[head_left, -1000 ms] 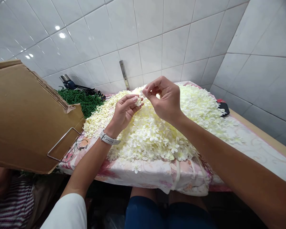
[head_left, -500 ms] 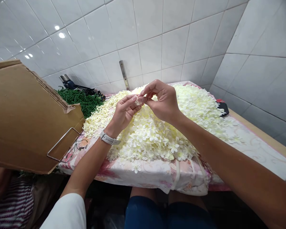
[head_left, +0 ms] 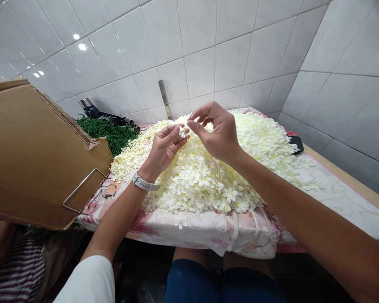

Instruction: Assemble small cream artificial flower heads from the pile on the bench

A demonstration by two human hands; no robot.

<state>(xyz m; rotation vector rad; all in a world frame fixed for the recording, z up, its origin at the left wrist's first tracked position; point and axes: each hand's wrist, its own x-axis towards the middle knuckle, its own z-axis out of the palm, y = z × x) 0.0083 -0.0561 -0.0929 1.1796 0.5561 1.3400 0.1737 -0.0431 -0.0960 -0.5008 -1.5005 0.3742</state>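
My left hand (head_left: 168, 142) pinches a small white artificial flower (head_left: 182, 133) between thumb and fingers, above the heap. Just to the right of it, my right hand (head_left: 217, 130) is raised with thumb and forefinger drawn together in a pinch. Whatever is between those fingertips, if anything, is too small to make out. A narrow gap separates them from the flower. Beneath both hands spreads a large heap of white artificial flowers (head_left: 202, 181). Smaller, yellower blossoms (head_left: 123, 164) lie to its left.
A cardboard box (head_left: 34, 155) stands at the left, with a bent metal wire (head_left: 82, 185) beside it. Behind are green plastic stems (head_left: 105, 136) and a dark-handled tool (head_left: 90, 108). A black phone-like object (head_left: 296, 144) lies right. Another person's striped garment (head_left: 15, 269) shows lower left.
My right hand has drawn slightly up and to the right, away from the flower. My left hand keeps its place, and more of the flower in it shows.
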